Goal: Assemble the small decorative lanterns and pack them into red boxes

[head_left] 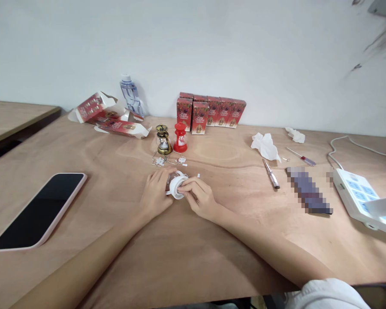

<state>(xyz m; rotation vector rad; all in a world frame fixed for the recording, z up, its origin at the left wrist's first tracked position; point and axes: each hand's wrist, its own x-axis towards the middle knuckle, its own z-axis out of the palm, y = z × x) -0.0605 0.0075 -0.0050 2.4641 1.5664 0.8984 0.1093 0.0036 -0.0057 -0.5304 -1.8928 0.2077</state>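
White lantern (176,184), small and lying on its side, sits on the wooden surface (193,249) a little nearer the person than the red lantern (180,137), almost straight in front of it. The left hand (156,191) is curled around its body from the left. The right hand (197,197) has its fingertips pinched on the round white end from the right. Both hands grip it, and it is lifted little, if at all.

Just left of the red lantern, touching or nearly so, stands a gold lantern (163,139). Between the red lantern and the hands lie small loose parts (170,161) of wire and white plastic. Behind the red lantern, against the wall, stands a row of red boxes (210,110). Further left of it are opened boxes (107,113) lying flat and a water bottle (131,96).

Well to the right of the red lantern lie a crumpled tissue (265,146), a silver tool (271,174), a red-handled screwdriver (302,158) and, farthest out, a white power strip (360,197). Well to its left and nearer the person, a phone (40,210) in a pink case lies with its screen dark.
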